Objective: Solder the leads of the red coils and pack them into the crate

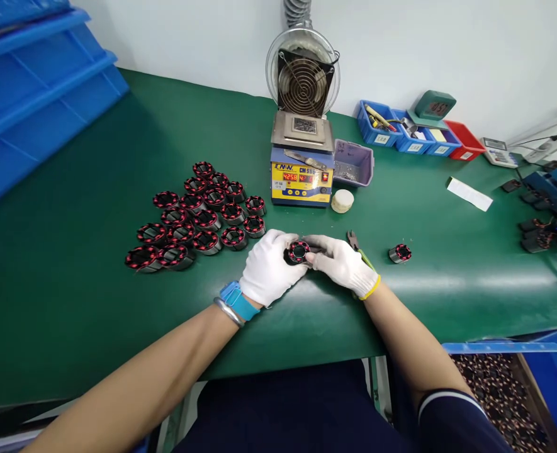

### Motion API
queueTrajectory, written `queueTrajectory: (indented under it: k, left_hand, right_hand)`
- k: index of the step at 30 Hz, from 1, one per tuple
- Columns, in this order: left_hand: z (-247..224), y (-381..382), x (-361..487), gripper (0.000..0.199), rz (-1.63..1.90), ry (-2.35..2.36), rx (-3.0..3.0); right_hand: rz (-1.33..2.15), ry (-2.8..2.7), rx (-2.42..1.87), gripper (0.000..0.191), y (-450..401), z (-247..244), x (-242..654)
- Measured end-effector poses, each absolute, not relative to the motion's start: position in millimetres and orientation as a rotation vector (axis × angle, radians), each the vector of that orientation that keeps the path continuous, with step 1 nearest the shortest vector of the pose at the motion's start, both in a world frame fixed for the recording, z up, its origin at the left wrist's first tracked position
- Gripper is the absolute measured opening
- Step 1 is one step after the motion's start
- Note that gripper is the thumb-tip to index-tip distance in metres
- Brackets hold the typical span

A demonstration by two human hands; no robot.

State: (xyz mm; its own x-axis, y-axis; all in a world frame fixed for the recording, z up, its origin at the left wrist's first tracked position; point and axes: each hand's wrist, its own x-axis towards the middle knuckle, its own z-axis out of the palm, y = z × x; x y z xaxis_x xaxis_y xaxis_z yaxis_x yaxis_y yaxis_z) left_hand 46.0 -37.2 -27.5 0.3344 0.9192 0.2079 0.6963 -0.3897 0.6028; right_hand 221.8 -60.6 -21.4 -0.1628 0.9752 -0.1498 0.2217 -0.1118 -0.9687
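I see white gloves on both the left hand (pixel 269 270) and the right hand (pixel 342 263), the right one's fingers greyed and its cuff (pixel 371 287) edged in yellow. A bright blue strap (pixel 238 301) circles the left wrist beside a silver bangle (pixel 228 313). The right sleeve (pixel 460 421) is short, dark navy, with a white stripe (pixel 450 394) near its hem.

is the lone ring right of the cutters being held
No, the lone ring lies on the green table, while the left hand and right hand hold another ring.
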Motion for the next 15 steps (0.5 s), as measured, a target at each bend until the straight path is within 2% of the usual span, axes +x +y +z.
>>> queueTrajectory:
  k: [3, 6, 10, 13, 15]
  left_hand:
    - [-36, -37, 48, 0.048, 0.918, 1.247, 2.061]
    - [-40, -36, 49, 0.054, 0.899, 1.128, 1.997]
    - [-33, -35, 49, 0.061, 0.769, 1.347, 2.126]
    - [-26, -33, 46, 0.048, 0.65, 1.438, 2.104]
    - [-21, -30, 43, 0.035, 0.615, 1.277, 1.935]
  right_hand:
    - [1.253, -1.211, -1.33, 0.039, -64, -25, 206]
    - [1.044, -1.208, -1.414, 0.041, -67, -28, 197]
    - [0.668, -1.451, -1.478, 0.04, -70, -25, 199]
    - [0.605, -1.487, -1.489, 0.04, -69, -22, 203]
    - [0.674, -1.422, -1.487, 0.041, -67, -22, 205]
